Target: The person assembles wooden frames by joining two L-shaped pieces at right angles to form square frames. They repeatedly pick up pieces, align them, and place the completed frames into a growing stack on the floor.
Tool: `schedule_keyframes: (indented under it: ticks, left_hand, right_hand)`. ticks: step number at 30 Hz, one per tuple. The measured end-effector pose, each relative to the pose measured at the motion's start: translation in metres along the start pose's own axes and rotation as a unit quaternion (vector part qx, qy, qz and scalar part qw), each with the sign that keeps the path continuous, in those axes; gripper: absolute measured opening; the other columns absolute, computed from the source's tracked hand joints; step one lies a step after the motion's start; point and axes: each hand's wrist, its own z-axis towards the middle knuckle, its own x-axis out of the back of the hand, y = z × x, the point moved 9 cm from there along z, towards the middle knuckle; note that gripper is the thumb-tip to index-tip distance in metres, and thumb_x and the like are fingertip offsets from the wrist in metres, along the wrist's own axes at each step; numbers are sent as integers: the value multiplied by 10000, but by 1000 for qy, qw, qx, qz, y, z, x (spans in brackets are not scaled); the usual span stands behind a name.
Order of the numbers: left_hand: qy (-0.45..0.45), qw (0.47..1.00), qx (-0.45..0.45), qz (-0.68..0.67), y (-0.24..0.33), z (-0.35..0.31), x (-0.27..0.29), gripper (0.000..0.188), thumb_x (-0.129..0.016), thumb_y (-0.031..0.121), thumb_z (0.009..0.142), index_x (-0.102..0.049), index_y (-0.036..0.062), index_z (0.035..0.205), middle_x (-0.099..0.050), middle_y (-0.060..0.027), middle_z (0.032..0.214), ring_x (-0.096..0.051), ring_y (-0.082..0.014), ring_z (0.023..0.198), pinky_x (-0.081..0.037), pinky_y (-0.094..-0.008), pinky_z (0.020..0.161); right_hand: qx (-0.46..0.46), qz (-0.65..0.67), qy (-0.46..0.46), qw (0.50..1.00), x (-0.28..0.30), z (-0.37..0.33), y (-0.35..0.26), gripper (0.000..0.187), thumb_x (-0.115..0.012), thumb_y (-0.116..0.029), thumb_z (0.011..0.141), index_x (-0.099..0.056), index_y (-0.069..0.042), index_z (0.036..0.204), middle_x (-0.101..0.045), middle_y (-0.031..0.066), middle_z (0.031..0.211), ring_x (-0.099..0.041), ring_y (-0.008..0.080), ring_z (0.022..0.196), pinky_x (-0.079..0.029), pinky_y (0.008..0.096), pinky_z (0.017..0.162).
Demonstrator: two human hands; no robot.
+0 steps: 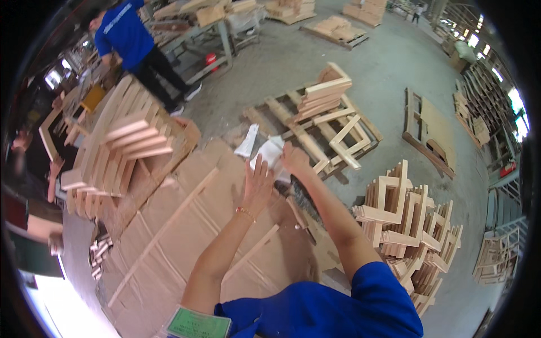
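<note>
Both my arms reach forward over the cardboard-covered worktop (pixel 169 225) to its far end. There a crumpled white sheet (pixel 269 152), paper or cloth, lies between my hands. My right hand (pixel 295 159) is closed on the sheet's right side, its fingertips partly hidden. My left hand (pixel 258 185), with a bracelet at the wrist, lies against the sheet's near left side, fingers stretched out. A second white piece (pixel 247 141) rests just left of the sheet, touched by neither hand.
Angled wooden frames (pixel 138 135) are stacked at left; more frames (pixel 400 219) pile up at right. Past my hands, a pallet (pixel 270 115) carries wooden parts. Another pallet (pixel 428 129) lies on the floor. A person in blue (pixel 127 42) stands far left; another person's hand (pixel 56 167) is at the left edge.
</note>
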Motion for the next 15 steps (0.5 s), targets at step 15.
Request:
schedule_keyframes:
  ticks: [15]
  left_hand:
    - [-66, 985, 68, -143, -15, -17, 25, 208, -470, 252, 908, -616, 104, 905, -441, -136, 1367, -266, -324, 1363, -98, -573, 1114]
  right_hand:
    - [-37, -12, -93, 995, -1, 6, 9, 258, -497, -238, 870, -502, -37, 1033, -641, 226, 971, -619, 389, 947, -477, 488, 821]
